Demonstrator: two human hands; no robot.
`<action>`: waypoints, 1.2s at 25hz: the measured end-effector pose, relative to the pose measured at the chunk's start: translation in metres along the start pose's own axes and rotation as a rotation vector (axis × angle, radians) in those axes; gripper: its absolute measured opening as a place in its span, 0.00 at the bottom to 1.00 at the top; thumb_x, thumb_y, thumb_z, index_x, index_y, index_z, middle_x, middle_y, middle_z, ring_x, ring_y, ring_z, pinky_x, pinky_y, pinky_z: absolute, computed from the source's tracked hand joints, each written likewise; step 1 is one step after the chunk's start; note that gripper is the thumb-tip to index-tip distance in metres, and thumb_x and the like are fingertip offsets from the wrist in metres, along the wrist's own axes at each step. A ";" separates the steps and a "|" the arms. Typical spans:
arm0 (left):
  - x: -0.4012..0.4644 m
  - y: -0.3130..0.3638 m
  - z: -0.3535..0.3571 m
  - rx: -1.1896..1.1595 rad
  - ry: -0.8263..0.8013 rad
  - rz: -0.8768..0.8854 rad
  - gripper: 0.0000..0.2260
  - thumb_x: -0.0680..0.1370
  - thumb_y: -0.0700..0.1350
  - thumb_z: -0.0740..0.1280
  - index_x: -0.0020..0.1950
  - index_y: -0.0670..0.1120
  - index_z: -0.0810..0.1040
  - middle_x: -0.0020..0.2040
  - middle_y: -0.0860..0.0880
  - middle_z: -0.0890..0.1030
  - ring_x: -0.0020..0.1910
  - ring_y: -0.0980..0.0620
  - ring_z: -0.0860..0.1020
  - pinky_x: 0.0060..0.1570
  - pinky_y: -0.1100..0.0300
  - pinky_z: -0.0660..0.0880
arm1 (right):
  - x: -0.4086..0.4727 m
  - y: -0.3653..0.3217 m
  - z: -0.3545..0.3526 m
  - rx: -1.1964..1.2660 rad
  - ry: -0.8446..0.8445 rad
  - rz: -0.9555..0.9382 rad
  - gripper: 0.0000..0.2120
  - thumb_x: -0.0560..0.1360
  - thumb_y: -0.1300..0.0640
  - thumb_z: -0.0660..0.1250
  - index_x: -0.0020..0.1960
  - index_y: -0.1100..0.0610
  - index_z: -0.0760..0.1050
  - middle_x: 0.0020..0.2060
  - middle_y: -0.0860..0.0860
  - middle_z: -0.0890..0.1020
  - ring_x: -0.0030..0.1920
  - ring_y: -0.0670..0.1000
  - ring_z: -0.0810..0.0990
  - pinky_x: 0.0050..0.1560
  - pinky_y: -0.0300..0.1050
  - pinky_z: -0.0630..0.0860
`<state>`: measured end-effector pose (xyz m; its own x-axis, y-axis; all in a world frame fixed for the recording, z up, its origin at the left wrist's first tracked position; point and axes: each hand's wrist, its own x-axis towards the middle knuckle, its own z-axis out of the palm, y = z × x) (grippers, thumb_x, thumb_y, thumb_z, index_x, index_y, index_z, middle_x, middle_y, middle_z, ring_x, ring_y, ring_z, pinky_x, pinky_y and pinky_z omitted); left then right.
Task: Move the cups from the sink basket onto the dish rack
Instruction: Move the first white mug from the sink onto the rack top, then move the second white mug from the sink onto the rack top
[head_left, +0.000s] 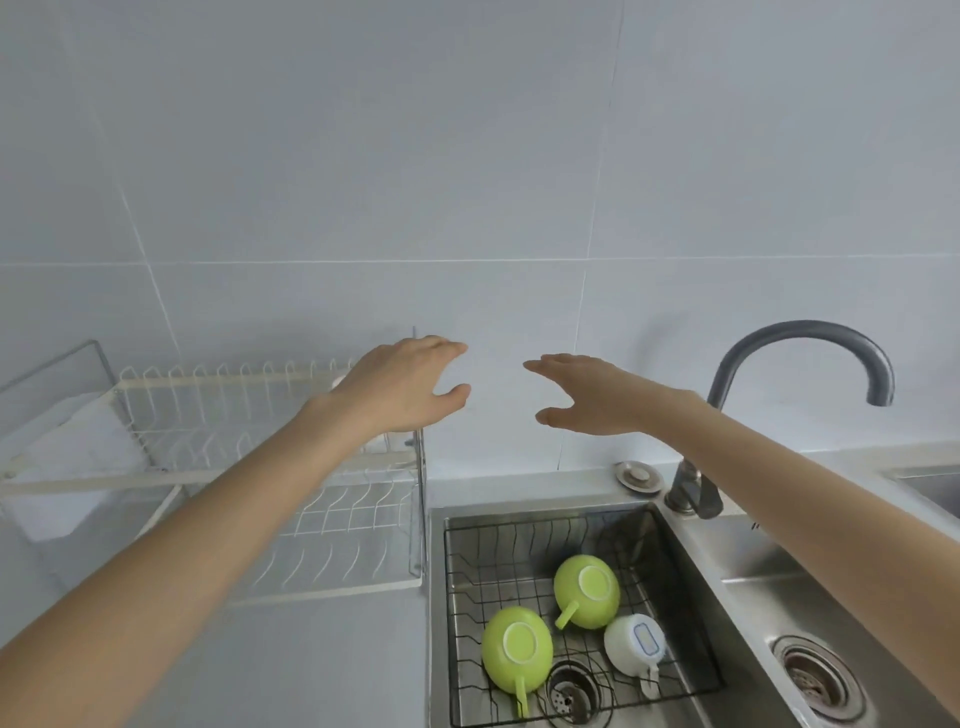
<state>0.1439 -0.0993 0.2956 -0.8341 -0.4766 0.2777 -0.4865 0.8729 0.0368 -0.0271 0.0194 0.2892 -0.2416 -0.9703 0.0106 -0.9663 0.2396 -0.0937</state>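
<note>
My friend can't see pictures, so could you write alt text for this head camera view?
Two bare, empty hands, left and right, reach out open above a kitchen counter. Below them, two green cups and a white cup lie upside down in a wire basket in the sink. A white dish rack stands to the left, a faucet to the right.

- Sink (737, 561): brushed stainless steel, dull sheen.
- Sink basket (467, 571): thin dark metal wire.
- Two green cups (587, 590) and (517, 649): smooth, glossy, with white base rings.
- White cup (634, 644): smooth, glossy.
- Dish rack (218, 415): white-coated wire, with clear plastic side panels.
- Faucet (810, 338): matt dark grey metal.
- Wall tiles (363, 156): smooth, pale, faintly glossy.
- Counter (311, 665): smooth, pale grey, matt.
</note>
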 end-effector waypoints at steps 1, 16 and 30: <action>0.003 0.011 0.007 -0.012 -0.022 0.007 0.24 0.77 0.54 0.56 0.71 0.50 0.59 0.73 0.52 0.64 0.70 0.50 0.64 0.64 0.53 0.65 | -0.007 0.013 0.004 0.008 -0.019 0.013 0.30 0.77 0.50 0.59 0.74 0.53 0.50 0.75 0.52 0.57 0.75 0.53 0.55 0.73 0.48 0.54; 0.047 0.131 0.154 -0.219 -0.380 -0.118 0.28 0.76 0.57 0.57 0.73 0.49 0.54 0.75 0.50 0.58 0.72 0.49 0.60 0.68 0.52 0.62 | -0.053 0.169 0.111 0.328 -0.239 0.159 0.29 0.77 0.51 0.59 0.74 0.55 0.53 0.65 0.56 0.71 0.64 0.54 0.70 0.63 0.44 0.64; 0.026 0.175 0.326 -0.982 -0.618 -0.564 0.23 0.77 0.51 0.60 0.70 0.47 0.62 0.71 0.48 0.68 0.67 0.51 0.68 0.67 0.58 0.64 | -0.051 0.215 0.260 0.695 -0.441 0.427 0.27 0.78 0.50 0.57 0.73 0.54 0.55 0.71 0.56 0.66 0.69 0.56 0.66 0.67 0.45 0.63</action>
<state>-0.0471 0.0069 -0.0040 -0.6867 -0.5411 -0.4854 -0.6349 0.1212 0.7630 -0.1994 0.1114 0.0099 -0.3720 -0.7632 -0.5284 -0.4987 0.6444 -0.5797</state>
